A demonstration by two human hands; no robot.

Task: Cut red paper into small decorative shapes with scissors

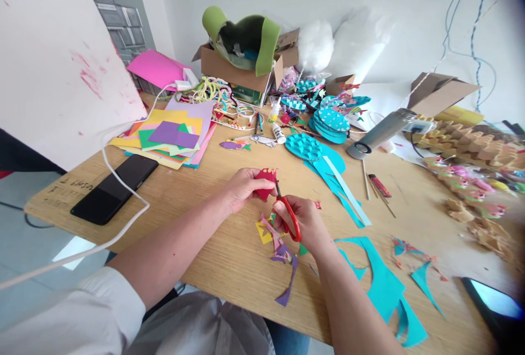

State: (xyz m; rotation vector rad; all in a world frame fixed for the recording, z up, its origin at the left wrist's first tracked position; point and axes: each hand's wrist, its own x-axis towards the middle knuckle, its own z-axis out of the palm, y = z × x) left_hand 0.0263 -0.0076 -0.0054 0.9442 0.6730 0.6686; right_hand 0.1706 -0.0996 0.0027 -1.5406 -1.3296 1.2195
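Note:
Pinched in the fingers of my left hand (241, 188) is a small piece of red paper (264, 192) with a jagged upper edge. My right hand (305, 218) grips red-handled scissors (292, 217), whose blades meet the paper's right edge. Just below both hands lie cut paper scraps: a yellow piece (263, 233), pink strips, and a purple strip (292, 284). A tiny red scrap (318, 205) sits right of my right hand.
A black phone (115, 188) and stacked coloured paper (172, 139) lie left, crossed by a white cable (123, 180). Turquoise offcuts (381, 284) spread at the right front. Farther back are glue bottles (279, 134), turquoise discs (330, 122), a metal flask (381, 132) and a cardboard box (238, 73).

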